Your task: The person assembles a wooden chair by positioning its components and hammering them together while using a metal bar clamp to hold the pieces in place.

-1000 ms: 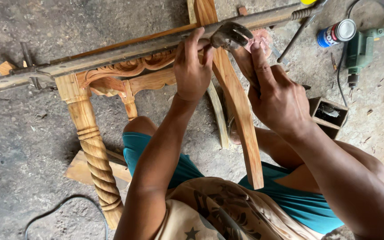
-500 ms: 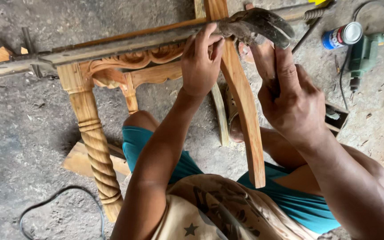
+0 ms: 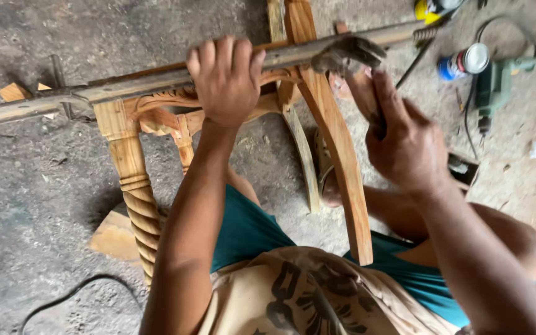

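Since the earlier frame, the left hand [image 3: 227,77] has slid leftward along the long grey bar clamp [image 3: 156,80] and now sits at upper centre, fingers curled over the top of the bar and closed around it together with the carved wooden rail just beneath. Meanwhile the hammer [image 3: 345,53] has swung a little lower and sits with its dark metal head right against the bar, just right of the left hand, at the point where the pale curved wooden chair leg [image 3: 336,149] crosses under the clamp. Gripping the hammer's handle, the right hand [image 3: 404,139] is closed tight around it at centre right, the thumb lying up along the shaft. From the head view, the chair frame lies on its side across the upper half of the frame: a twisted, rope-carved leg [image 3: 138,198] runs down at left centre from a square block, and a scrolled carved apron [image 3: 169,108] spans between it and the curved leg. On the grey concrete floor [image 3: 32,186] at upper right lie a blue spray can [image 3: 460,62] with a white cap and a green power drill [image 3: 491,87]. A small wooden offcut [image 3: 15,92] rests at upper left, touching the bar clamp.
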